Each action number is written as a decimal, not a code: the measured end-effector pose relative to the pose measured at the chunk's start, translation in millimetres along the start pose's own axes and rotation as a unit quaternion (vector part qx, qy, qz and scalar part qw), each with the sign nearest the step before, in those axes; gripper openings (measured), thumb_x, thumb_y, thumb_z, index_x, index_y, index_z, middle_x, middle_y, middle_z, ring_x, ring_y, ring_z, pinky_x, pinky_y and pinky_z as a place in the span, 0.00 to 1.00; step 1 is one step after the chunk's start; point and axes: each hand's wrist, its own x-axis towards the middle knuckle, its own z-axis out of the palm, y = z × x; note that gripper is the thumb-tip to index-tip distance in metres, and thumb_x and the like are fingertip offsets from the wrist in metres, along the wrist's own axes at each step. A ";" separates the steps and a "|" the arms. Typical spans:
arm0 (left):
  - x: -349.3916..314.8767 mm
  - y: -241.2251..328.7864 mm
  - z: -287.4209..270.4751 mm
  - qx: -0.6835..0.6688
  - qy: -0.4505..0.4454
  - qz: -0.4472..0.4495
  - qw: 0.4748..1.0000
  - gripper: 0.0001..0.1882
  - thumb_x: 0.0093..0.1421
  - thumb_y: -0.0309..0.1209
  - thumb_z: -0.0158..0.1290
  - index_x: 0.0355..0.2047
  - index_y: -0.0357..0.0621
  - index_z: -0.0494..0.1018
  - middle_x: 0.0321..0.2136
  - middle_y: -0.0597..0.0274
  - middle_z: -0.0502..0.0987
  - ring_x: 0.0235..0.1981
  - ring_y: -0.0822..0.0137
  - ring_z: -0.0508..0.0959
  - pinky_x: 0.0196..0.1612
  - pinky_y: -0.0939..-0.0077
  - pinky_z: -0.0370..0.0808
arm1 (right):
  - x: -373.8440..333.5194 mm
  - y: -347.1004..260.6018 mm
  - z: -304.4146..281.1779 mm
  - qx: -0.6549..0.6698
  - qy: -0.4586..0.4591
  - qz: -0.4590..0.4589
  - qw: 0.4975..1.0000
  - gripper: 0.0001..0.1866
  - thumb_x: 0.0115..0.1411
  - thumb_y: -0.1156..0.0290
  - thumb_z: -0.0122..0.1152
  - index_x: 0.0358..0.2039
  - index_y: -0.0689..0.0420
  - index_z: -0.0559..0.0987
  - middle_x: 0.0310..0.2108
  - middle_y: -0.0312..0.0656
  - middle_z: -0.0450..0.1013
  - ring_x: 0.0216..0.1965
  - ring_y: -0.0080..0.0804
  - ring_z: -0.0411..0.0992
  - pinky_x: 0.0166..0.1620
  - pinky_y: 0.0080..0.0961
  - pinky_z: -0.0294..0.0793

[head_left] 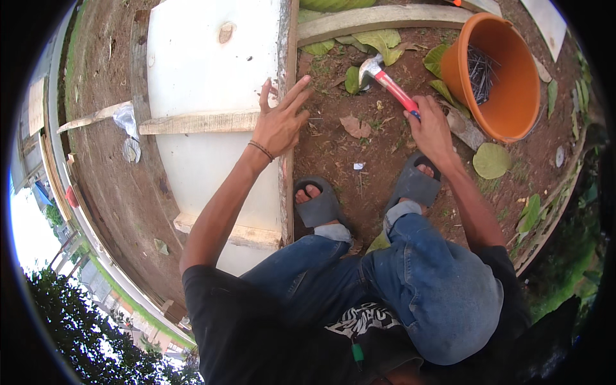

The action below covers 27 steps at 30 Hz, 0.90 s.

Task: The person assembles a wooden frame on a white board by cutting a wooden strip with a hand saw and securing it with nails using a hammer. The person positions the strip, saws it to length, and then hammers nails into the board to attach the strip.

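Note:
My right hand (431, 128) is closed around the end of the handle of a claw hammer (396, 92). The hammer's metal head points away to the left, low over or on the soil by some green leaves. My left hand (282, 122) has its fingers spread at the right edge of a wood-framed white panel (205, 64). It reaches over the long edge board (287, 186), beside the end of a wooden crosspiece (196, 123). Whether its fingertips press on the wood, I cannot tell. Right of the hammer, a tilted orange bucket (454, 70) holds many loose nails (479, 76).
My sandalled feet stand on brown soil (346, 151) between panel and bucket. A long timber (385, 20) lies across the far side. Large leaves (492, 161) and a short board (463, 127) lie near the bucket. Crumpled clear plastic (127, 122) is left of the panel.

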 end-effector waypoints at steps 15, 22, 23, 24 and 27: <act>9.2 -14.6 15.3 -0.089 -0.055 0.122 0.987 0.04 0.56 0.27 0.54 0.33 0.45 0.72 0.36 0.61 0.77 0.52 0.64 0.75 0.76 0.44 0.42 | -97.6 -145.3 -58.8 0.650 0.008 0.522 0.551 0.17 0.73 0.51 0.49 0.41 0.53 0.71 0.23 0.28 0.61 0.16 0.12 0.56 0.16 0.13 0.54; 8.0 -28.6 6.6 -0.098 -0.049 0.128 0.986 0.03 0.59 0.27 0.55 0.30 0.44 0.72 0.35 0.60 0.77 0.50 0.63 0.77 0.74 0.39 0.41 | -117.2 -170.6 29.5 0.729 -0.061 0.501 0.462 0.15 0.74 0.55 0.49 0.41 0.54 0.70 0.22 0.29 0.61 0.17 0.12 0.56 0.16 0.12 0.54; 6.7 -28.4 10.1 -0.108 -0.044 0.126 0.985 0.03 0.59 0.26 0.55 0.30 0.43 0.72 0.34 0.60 0.77 0.51 0.63 0.77 0.74 0.38 0.41 | -120.1 -174.3 32.4 0.733 -0.062 0.495 0.463 0.15 0.74 0.55 0.49 0.41 0.54 0.70 0.22 0.29 0.61 0.17 0.12 0.56 0.16 0.12 0.54; 8.8 -29.6 10.0 -0.106 -0.039 0.134 0.985 0.02 0.57 0.26 0.55 0.31 0.44 0.72 0.34 0.61 0.76 0.50 0.64 0.77 0.75 0.38 0.41 | -117.7 -177.5 33.0 0.737 -0.018 0.497 0.458 0.15 0.74 0.55 0.48 0.41 0.54 0.70 0.22 0.29 0.61 0.17 0.12 0.56 0.16 0.12 0.54; 7.8 -28.4 12.9 -0.102 -0.021 0.145 0.984 0.05 0.53 0.25 0.54 0.32 0.45 0.72 0.34 0.62 0.76 0.49 0.64 0.76 0.75 0.39 0.43 | -110.4 -193.3 35.2 0.728 0.099 0.512 0.445 0.15 0.75 0.55 0.47 0.41 0.54 0.69 0.22 0.29 0.60 0.16 0.12 0.57 0.17 0.13 0.55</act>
